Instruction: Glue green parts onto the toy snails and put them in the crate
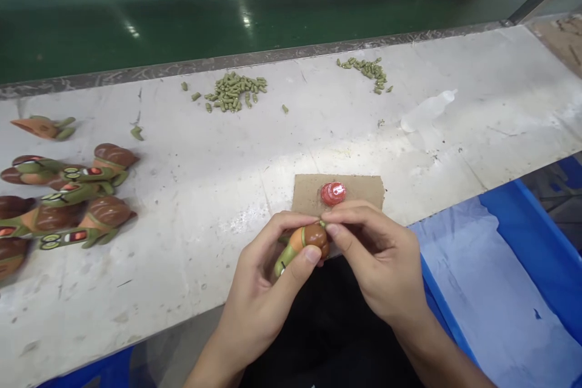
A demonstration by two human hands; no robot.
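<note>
My left hand (pixel 264 279) grips a small toy snail figure (pixel 304 242) with a brown shell and a green and orange body, held at the near edge of the white worktable (pixel 204 182). My right hand (pixel 377 254) pinches a tiny green piece against the top of the shell. Just beyond my fingers a red glossy cap (pixel 333 193) lies on a square of brown cardboard (pixel 364 189).
Several finished snail figures (pixel 68 200) lie in a group at the left of the table. Two heaps of small green pieces (pixel 234 91) (pixel 368 70) sit near the far edge. A clear squeeze bottle (pixel 427 110) lies on its side. A blue bin (pixel 527 236) with plastic lining stands at right.
</note>
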